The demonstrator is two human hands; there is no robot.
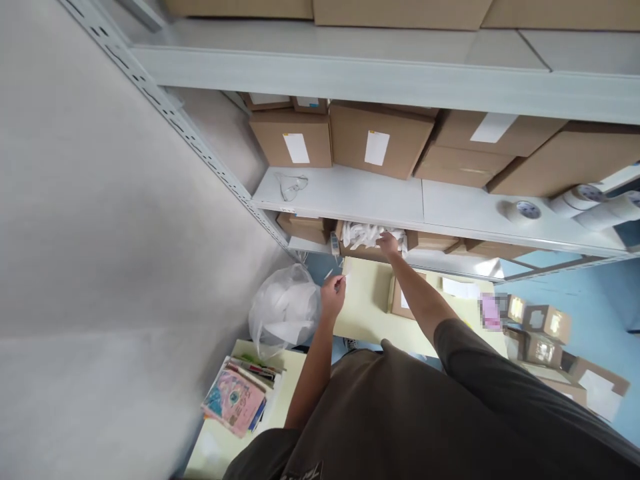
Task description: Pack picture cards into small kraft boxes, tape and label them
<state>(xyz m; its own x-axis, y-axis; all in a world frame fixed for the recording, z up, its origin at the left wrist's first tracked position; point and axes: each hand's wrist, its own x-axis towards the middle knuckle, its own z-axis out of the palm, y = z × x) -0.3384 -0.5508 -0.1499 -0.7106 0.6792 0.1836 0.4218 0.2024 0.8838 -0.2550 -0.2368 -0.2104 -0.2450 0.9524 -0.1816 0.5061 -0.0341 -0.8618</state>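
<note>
My right hand reaches forward into an open cardboard box on the lower shelf. Its fingers are bent in on the white, crumpled strips that fill the box; their kind is too small to make out. Nearer to me, my left hand is held over the left edge of the pale yellow table, thumb and fingertips pinched together. Something small and whitish shows at those fingertips, too small to name. A closed cardboard box with a white label lies on the table under my right forearm.
A clear plastic bag of white material stands left of the table. Books are stacked on a side table. The metal rack ahead bears cartons, safety glasses and tape rolls. Small boxes lie at right.
</note>
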